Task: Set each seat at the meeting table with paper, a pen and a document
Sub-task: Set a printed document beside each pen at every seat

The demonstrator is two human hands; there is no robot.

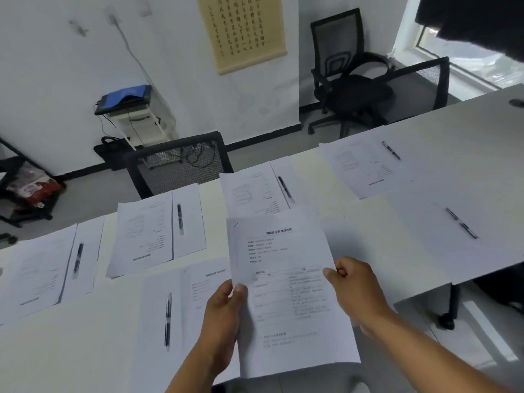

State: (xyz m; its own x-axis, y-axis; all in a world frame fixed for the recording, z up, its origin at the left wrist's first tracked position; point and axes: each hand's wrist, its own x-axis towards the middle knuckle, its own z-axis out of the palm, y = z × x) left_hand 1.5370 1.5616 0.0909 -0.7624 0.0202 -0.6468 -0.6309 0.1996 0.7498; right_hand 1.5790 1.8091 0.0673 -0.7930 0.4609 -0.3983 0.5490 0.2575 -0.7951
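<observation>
Document (286, 293) hangs pinched at both side edges, left hand (224, 313) and right hand (354, 287). Long axis runs toward twelve o'clock. The pen-only sheet (442, 231) lies at two o'clock, nearer the right hand.

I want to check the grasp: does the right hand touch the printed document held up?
Touching. The head view shows the right hand pinching the right edge of the document.

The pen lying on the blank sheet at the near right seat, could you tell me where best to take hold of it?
Pinch that pen at mid-barrel from above, fingers across its width. It lies flat and diagonal on the sheet, nothing touching it. The right hand is nearer, though both hands now hold the document.
</observation>
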